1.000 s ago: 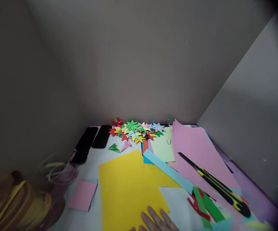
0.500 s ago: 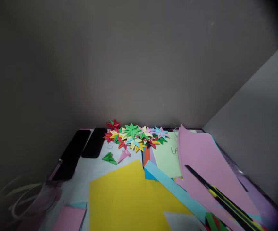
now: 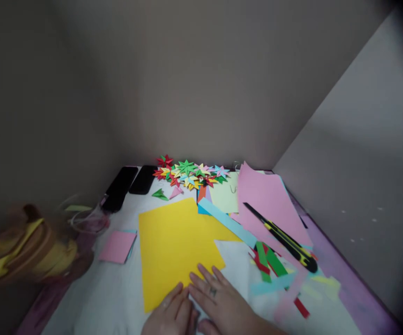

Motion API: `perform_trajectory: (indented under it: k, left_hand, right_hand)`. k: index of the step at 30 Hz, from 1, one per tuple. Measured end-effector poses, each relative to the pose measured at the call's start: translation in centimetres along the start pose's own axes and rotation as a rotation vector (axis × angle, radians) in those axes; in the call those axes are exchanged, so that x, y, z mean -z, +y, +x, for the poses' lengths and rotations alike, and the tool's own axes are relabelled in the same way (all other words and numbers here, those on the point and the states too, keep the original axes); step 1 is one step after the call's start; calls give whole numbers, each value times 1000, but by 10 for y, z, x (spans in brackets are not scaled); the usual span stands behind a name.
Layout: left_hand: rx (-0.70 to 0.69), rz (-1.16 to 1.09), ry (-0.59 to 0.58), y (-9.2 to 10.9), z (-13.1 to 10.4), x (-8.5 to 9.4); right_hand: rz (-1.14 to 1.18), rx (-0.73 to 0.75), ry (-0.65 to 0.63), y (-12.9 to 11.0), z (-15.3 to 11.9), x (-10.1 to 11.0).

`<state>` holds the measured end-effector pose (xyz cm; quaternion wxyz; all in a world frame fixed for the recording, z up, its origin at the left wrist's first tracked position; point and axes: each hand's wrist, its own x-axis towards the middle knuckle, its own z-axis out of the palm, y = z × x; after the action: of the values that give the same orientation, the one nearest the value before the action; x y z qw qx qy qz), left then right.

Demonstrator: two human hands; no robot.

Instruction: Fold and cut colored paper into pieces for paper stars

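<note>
A large yellow paper sheet (image 3: 176, 246) lies on the white-covered table. At its lower edge my right hand (image 3: 220, 298) rests palm down, fingers spread, fingertips on or just at the sheet; a ring shows on one finger. Beside it my left hand (image 3: 173, 309) touches the lower edge, its fingers bent and close together; what is under them is hidden. Right of the sheet, a black and yellow cutter knife (image 3: 285, 239) lies on pink paper (image 3: 267, 195). A light blue strip (image 3: 227, 222) crosses the yellow sheet's upper right part.
Folded paper stars (image 3: 187, 167) are piled at the back, near two black phones (image 3: 143, 180). Small pink squares (image 3: 118, 246) lie at left. Green and red strips (image 3: 274, 263) lie at right. A blurred yellow-brown object (image 3: 30, 251) is at far left.
The view has shifted, bringing more of the near table into sight. Both my hands now show at the yellow sheet's lower edge. The yellow-brown object has appeared at the left.
</note>
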<state>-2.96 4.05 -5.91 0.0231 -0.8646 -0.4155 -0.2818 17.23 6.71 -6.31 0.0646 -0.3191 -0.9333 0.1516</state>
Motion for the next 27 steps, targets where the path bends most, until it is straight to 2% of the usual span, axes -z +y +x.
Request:
perform_trajectory:
  k: [4,8,10,13,17,21,27]
  left_hand:
    - [37,172,-158,10,-2,8]
    - [140,248,-385,25,0,22]
    - [162,271,-440,28,-1,28]
    - [170,285,-443,25,-8,34]
    - [194,287,-381,15,-26,39]
    - [206,297,-326,7,-39,43]
    - [245,294,-317,1,-49,53]
  right_hand:
    - [117,-173,-104,-21,-4,16]
    - [112,-242,-102,-31,-2,15]
    - [98,-285,-88,-32,-3,13]
    - [51,-358,-78,-34,-7,14]
    - [-20,-436,-50,-29,-16,18]
    - [-98,-497,-8,-14,-29,18]
    - [-203,-512,108,8,-45,11]
